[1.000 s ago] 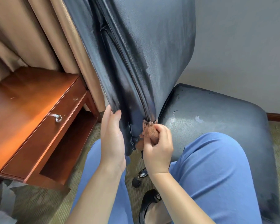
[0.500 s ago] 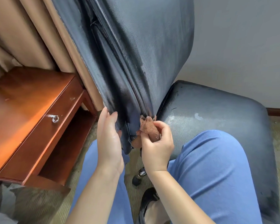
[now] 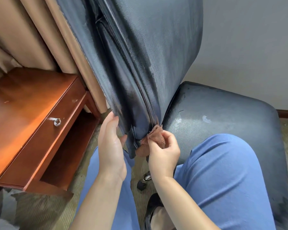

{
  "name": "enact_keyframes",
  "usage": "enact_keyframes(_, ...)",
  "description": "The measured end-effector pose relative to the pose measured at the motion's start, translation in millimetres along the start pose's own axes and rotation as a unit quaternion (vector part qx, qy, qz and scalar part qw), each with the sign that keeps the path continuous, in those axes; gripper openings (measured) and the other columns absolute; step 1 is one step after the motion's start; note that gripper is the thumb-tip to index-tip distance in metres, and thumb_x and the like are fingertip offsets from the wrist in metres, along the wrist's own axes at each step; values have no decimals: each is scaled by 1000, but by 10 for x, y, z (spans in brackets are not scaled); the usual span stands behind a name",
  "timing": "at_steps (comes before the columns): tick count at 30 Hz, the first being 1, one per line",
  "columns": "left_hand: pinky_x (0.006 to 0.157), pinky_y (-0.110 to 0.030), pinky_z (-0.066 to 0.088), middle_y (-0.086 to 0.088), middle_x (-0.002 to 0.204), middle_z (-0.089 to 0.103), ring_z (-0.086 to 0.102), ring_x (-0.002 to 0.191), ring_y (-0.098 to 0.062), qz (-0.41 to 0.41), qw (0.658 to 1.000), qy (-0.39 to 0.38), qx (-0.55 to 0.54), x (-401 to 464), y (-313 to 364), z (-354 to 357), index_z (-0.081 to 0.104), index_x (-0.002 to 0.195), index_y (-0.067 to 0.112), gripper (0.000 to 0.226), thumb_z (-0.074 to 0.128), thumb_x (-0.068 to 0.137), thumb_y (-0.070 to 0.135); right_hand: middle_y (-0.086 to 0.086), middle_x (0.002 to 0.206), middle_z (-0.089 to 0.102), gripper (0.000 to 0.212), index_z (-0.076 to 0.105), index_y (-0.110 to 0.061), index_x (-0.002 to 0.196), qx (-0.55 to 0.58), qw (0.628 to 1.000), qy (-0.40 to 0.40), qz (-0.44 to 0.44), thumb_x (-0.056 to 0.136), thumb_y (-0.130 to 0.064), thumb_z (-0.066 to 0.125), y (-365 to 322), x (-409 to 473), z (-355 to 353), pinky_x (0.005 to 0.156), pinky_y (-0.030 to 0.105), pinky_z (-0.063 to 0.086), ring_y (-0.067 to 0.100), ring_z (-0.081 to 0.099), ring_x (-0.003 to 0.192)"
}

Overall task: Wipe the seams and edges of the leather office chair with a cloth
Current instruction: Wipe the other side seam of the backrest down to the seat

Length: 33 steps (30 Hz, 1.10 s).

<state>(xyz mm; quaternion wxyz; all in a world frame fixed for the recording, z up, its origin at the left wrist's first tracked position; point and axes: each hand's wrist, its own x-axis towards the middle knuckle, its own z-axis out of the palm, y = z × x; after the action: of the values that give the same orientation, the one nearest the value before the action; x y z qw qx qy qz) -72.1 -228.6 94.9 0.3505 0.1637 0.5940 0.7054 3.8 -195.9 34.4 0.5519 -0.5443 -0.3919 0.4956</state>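
Head view, wiping the side seam of the chair backrest (image 3: pixel 156 47). I see the right hand (image 3: pixel 163 155) with its grip pinched on a bunched brown cloth (image 3: pixel 156 137), thumb and fingers curled round the wad, which touches the lowest stretch of the seam (image 3: pixel 146 103), just beside the gap where the backrest meets the seat (image 3: pixel 223 117). The left hand (image 3: pixel 111 145) lies flat against the backrest's outer edge, fingers straight and thumb tucked toward the leather, steadying the panel and gripping nothing.

Risks as I judge them: the leather already shows flaked, pale patches on both backrest and seat (the finish looks brittle), so a hard rub could lift more of the coating. The cloth is wadded small; a loose corner hangs below the backrest and may snag in the stitching or slip from the pinch. The chair stands on casters (image 3: pixel 144 180) on the carpet, so a push may roll it toward the wooden side surface (image 3: pixel 32 110). If the left hand eases off, the panel could swing away and the cloth would miss the groove
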Motion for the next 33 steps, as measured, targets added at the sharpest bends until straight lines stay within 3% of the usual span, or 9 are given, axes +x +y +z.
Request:
enact_keyframes(4, 91, -30, 44, 4, 132, 60, 53, 123, -7, -14, 999, 29, -4, 31, -20, -20, 60, 128, 26, 34, 43, 99, 26, -3, 82, 66, 20, 61, -37, 76, -36, 996, 4, -84, 71, -20, 70, 9, 6, -25, 75, 27, 48, 14, 61, 80)
enact_keyframes(9, 90, -31, 45, 5, 128, 63, 55, 120, -7, -8, 1000, 27, -8, 16, 14, 1, 64, 121, 27, 31, 43, 98, 25, -4, 79, 59, 20, 53, -28, 78, -110, 980, -5, -165, 71, -18, 69, 88, 21, -17, 68, 10, 38, 2, 52, 76)
enact_keyframes(13, 91, -30, 43, 7, 129, 62, 53, 122, -5, -7, 1000, 17, 3, 22, 15, 12, 61, 126, 27, 34, 41, 99, 25, -4, 79, 56, 26, 53, -19, 78, -142, 973, -12, -181, 75, -8, 75, 170, 55, 0, 68, 8, 35, 0, 49, 78)
enact_keyframes(16, 93, -31, 43, 7, 129, 62, 54, 121, -5, -9, 1000, 12, 4, 19, 17, 13, 60, 127, 26, 35, 40, 99, 25, -4, 81, 58, 25, 52, -21, 80, -154, 977, -47, -137, 75, -5, 71, 252, 70, -28, 69, 8, 36, 2, 49, 76)
enact_keyframes(18, 93, -31, 44, 7, 130, 61, 54, 122, -5, -12, 1000, 8, 7, 18, 18, 9, 60, 128, 25, 35, 40, 99, 26, -2, 83, 61, 23, 55, -22, 82, -152, 984, -67, -71, 76, -4, 68, 320, 65, -55, 71, 15, 41, 8, 53, 77)
enact_keyframes(20, 94, -32, 44, 6, 131, 61, 54, 122, -6, -13, 1000, 6, 7, 20, 25, -2, 59, 130, 24, 36, 41, 98, 26, -4, 79, 61, 21, 54, -22, 84, -128, 991, -38, -4, 79, -8, 68, 329, 61, -87, 68, 18, 43, 12, 55, 74)
enact_keyframes(22, 95, -32, 45, 6, 129, 62, 54, 121, -6, -12, 1000, -4, 10, 17, 34, -9, 59, 129, 23, 36, 42, 98, 25, -5, 73, 53, 27, 44, -18, 86, -114, 993, -2, 39, 79, -11, 70, 289, 72, -124, 57, 16, 36, 8, 50, 65)
enact_keyframes(25, 94, -31, 44, 5, 128, 63, 55, 120, -7, -1, 1000, -9, 17, -2, 22, 3, 60, 128, 25, 35, 41, 98, 24, -6, 71, 44, 30, 38, -13, 88, -136, 989, -2, 64, 83, -15, 67, 228, 99, -166, 54, 24, 29, 5, 42, 61)
enact_keyframes(33, 96, -33, 44, 3, 130, 62, 55, 121, -8, -4, 1000, -9, 25, 5, 37, -2, 60, 128, 23, 36, 42, 97, 22, 1, 85, 59, 23, 44, -24, 79, -79, 984, 23, 159, 84, -27, 65, 76, 139, -38, 78, 40, 48, 22, 58, 82)
